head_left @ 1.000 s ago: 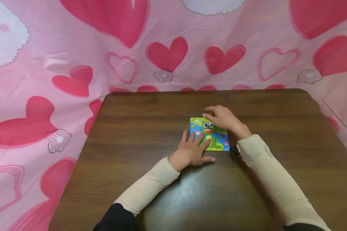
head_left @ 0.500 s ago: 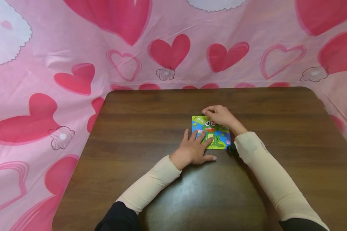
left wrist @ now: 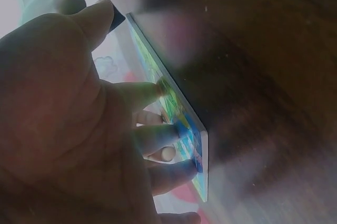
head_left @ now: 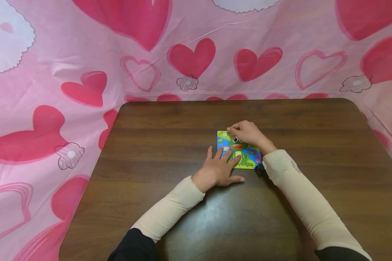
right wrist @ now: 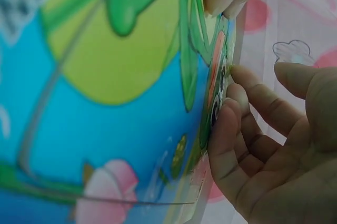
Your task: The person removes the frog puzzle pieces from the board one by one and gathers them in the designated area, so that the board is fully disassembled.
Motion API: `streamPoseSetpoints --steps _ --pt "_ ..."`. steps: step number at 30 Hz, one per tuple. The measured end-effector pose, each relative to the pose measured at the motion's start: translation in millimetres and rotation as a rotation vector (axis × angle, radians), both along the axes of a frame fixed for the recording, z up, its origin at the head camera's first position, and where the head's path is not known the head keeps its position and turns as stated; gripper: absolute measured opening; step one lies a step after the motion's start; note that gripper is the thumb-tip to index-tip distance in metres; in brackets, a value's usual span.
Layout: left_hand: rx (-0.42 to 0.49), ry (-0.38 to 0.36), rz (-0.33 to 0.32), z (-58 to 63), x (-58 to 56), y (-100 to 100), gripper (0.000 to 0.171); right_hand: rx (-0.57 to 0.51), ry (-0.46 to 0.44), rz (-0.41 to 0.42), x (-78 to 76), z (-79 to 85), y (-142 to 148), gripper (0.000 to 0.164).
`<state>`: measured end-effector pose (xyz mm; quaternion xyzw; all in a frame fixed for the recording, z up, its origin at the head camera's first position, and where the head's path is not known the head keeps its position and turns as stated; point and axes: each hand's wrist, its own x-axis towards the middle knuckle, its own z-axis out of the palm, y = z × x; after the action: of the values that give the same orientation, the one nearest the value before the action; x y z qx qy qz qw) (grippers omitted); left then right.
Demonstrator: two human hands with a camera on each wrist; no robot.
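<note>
A square frog jigsaw puzzle (head_left: 246, 162) lies flat on the brown wooden table (head_left: 170, 145), with curved cut lines across its picture in the right wrist view. My left hand (head_left: 217, 171) has its fingers spread, and several fingertips rest on the puzzle's lower left part; its thumb lies on the table in front. At the puzzle's upper edge is my right hand (head_left: 249, 133), covering the top right corner. In the right wrist view the right fingers (right wrist: 224, 150) bend loosely, tips touching the picture by the frog's eyes, while the thumb stands apart from them.
Behind and left of the table hangs a pink curtain (head_left: 143, 32) with red hearts. A small black wrist camera (head_left: 260, 169) sits under the right cuff, close to the puzzle's lower right corner. Cream sleeves (head_left: 171, 210) cover both forearms.
My right hand has closed in over the puzzle's top edge, its fingertips shifting slightly left and nearer. The left hand keeps its place; the whole head view has shifted a little.
</note>
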<state>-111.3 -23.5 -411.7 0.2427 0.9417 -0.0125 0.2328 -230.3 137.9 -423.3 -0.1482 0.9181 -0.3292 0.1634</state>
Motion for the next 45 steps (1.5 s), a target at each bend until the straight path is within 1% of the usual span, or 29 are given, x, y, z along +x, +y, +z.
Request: streamPoseSetpoints --steps 6,9,13,19,27,32,39,45 --pt "0.010 -0.013 0.013 0.0 -1.0 0.6 0.081 0.012 0.006 0.016 -0.2 1.5 -5.1 0.038" --pt "0.018 -0.013 0.015 0.5 -2.0 1.3 0.080 0.030 -0.004 0.023 -0.7 3.1 -7.0 0.038" --pt "0.027 -0.014 0.018 2.5 -3.1 2.2 0.079 0.063 -0.016 0.028 -1.4 5.9 -8.7 0.033" --pt "0.030 -0.018 0.022 5.8 -3.0 2.8 0.080 0.104 0.001 0.034 -3.2 8.6 -9.9 0.031" --pt "0.017 -0.007 0.017 4.8 -2.3 2.6 0.080 0.059 -0.023 0.016 -3.0 5.9 -7.5 0.031" --pt "0.007 0.000 0.014 4.3 -2.0 2.6 0.081 0.033 -0.008 0.003 -1.6 4.1 -6.8 0.031" --pt "-0.001 0.009 0.013 3.5 -2.7 2.9 0.081 0.032 0.011 0.016 1.6 4.3 -6.9 0.034" --pt "-0.003 0.003 0.011 3.2 -2.9 3.0 0.081 -0.005 -0.003 0.002 2.9 3.2 -6.2 0.028"
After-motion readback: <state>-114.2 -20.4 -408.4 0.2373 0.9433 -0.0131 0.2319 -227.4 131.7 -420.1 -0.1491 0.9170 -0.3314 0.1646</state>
